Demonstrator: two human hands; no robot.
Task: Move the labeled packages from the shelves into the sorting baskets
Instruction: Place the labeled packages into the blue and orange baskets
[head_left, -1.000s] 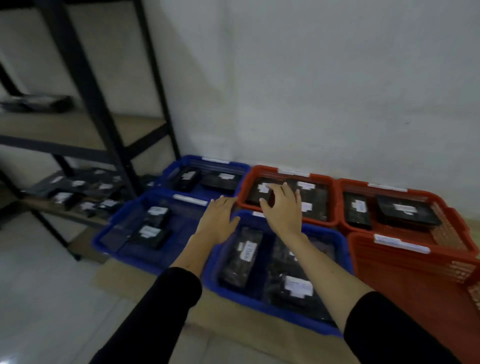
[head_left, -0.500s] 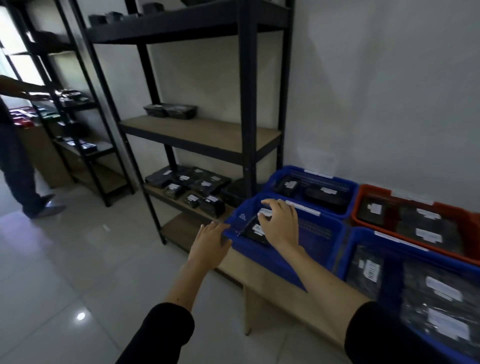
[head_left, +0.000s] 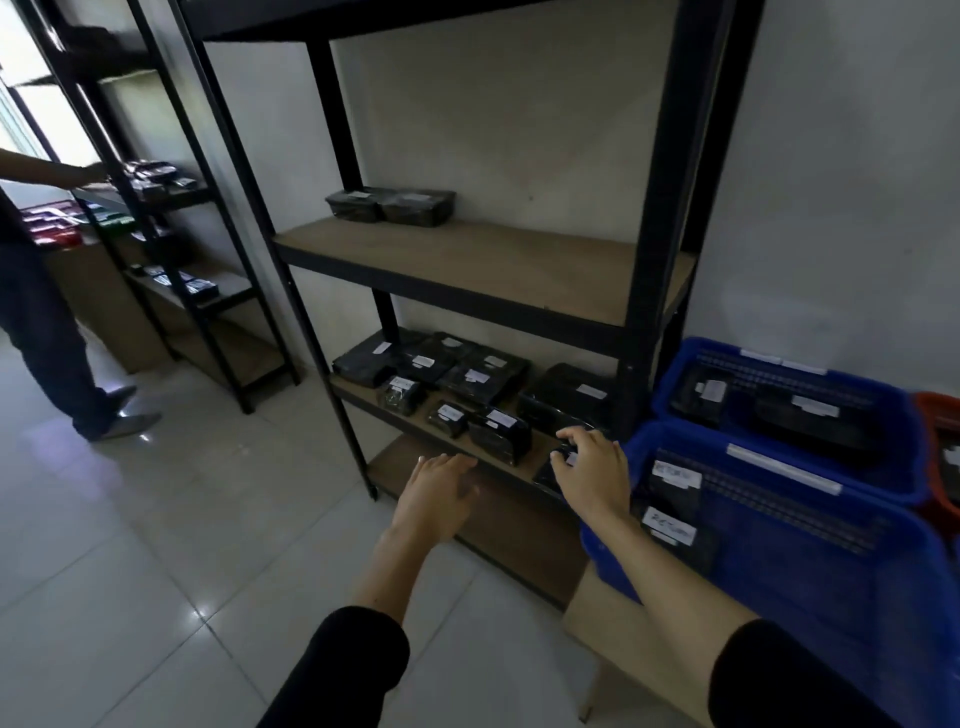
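Several black wrapped packages with white labels lie on the lower shelf (head_left: 358, 392) of a black metal rack. My right hand (head_left: 589, 475) reaches over a small black package (head_left: 546, 475) at that shelf's front right edge; its fingers are spread and bent over it, touching it. My left hand (head_left: 441, 491) hovers open, empty and slightly blurred, just below and in front of the shelf edge. An upright labeled package (head_left: 498, 436) stands just left of my right hand. The front blue basket (head_left: 784, 470) with two labeled packages sits right of the rack.
Two packages (head_left: 389, 205) sit at the back of the middle shelf (head_left: 483, 265). A second blue basket (head_left: 779, 358) and an orange basket (head_left: 935, 410) stand against the wall. Another person (head_left: 41, 312) reaches into a further rack (head_left: 208, 291) at the left. White tiled floor lies below.
My view and both hands swung left from the baskets to the rack. My right hand moved off the blue basket onto a small package on the lower shelf.
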